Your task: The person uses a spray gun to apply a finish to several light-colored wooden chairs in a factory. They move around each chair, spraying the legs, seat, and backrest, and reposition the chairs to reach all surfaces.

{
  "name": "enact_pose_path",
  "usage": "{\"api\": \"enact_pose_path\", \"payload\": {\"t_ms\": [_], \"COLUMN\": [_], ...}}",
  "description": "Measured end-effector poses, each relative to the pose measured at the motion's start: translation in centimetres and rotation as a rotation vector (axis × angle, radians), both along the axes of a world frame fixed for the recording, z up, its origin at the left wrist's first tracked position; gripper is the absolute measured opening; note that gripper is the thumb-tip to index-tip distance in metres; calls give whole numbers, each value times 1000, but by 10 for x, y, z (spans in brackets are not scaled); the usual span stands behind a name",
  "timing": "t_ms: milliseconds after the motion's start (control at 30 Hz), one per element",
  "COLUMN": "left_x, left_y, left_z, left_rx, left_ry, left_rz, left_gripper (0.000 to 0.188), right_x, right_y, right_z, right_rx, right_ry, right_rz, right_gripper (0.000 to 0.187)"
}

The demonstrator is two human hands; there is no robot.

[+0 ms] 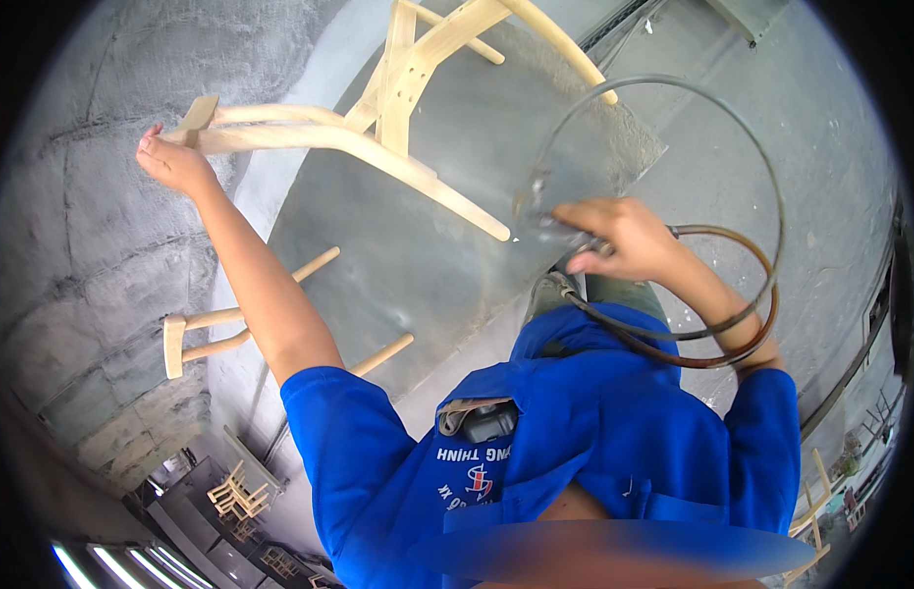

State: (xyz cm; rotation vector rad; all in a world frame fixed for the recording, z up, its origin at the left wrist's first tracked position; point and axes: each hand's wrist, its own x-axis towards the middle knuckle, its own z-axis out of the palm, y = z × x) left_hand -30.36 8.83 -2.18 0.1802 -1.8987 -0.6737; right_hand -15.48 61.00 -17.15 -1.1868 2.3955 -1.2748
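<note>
My left hand [174, 167] is stretched out to the far left, its fingers closed round the end of a pale, unfinished wooden chair frame [398, 172]. The frame is tilted, with its curved legs spreading toward the middle and the top of the view. In my right hand [629, 236] is a metal spray gun [560, 228], smeared by motion, pointing toward the frame and apart from it. From the gun, a thin hose [766, 162] loops up and round my right forearm. A second, brownish hose [756, 257] curves beside it.
A second bare wooden chair frame [207, 319] stands by the wall, partly behind my left arm. The rough grey wall [104, 226] rises at the left. Further chair frames [239, 496] stand at lower left, and another [818, 515] at lower right. Grey sheeting [378, 285] covers part of the floor.
</note>
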Motion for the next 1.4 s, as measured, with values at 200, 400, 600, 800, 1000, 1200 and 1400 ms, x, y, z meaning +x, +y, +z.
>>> {"api": "enact_pose_path", "payload": {"t_ms": [200, 400, 600, 800, 1000, 1200, 1400], "left_x": [6, 18, 27, 24, 19, 2, -3], "left_y": [-22, -47, -60, -67, -80, -72, -63], "left_z": [-5, 18, 52, 48, 27, 7, 2], "left_rx": [-28, -27, 19, 86, 125, 217, 204], "left_ry": [-113, -328, -547, -514, -415, -401, -372], "left_rz": [-19, -63, -63, -65, -58, -48, -35], "left_gripper": [45, 44, 43, 44, 44, 44, 45], "right_x": [9, -13, -50, -24, -12, -52, -118], "right_y": [-25, -34, -62, -61, -37, -34, -107], "right_z": [-21, 25, 114, 104, 30, -53, -103], "right_rx": [597, 233, -298, 47, 446, 453, 157], "right_ry": [-161, 186, 633, 478, -104, -248, 92], "right_rz": [428, 247, 180, 344, 439, 292, 211], "right_gripper": [77, 79, 77, 78, 69, 72, 83]}}
